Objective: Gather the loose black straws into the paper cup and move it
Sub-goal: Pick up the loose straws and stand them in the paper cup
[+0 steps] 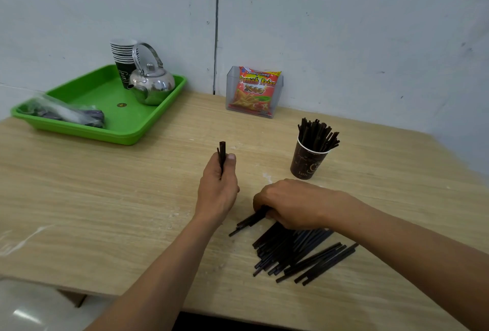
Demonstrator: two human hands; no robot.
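A dark brown paper cup (pixel 307 162) stands upright on the wooden table (pixel 105 198), right of centre, with several black straws (pixel 317 133) sticking out of it. A pile of loose black straws (pixel 299 254) lies on the table nearer to me. My left hand (pixel 218 187) is closed around a few straws (pixel 222 152) held upright, left of the cup. My right hand (pixel 291 203) rests on the far end of the pile, its fingers curled over a few straws (pixel 248 220) that poke out to the left.
A green tray (pixel 87 97) at the back left holds a steel kettle (pixel 150 84), a stack of paper cups (pixel 123 58) and a plastic bag (pixel 63 113). A clear holder with a red snack packet (pixel 255 91) stands against the wall. The table's front edge runs below my arms.
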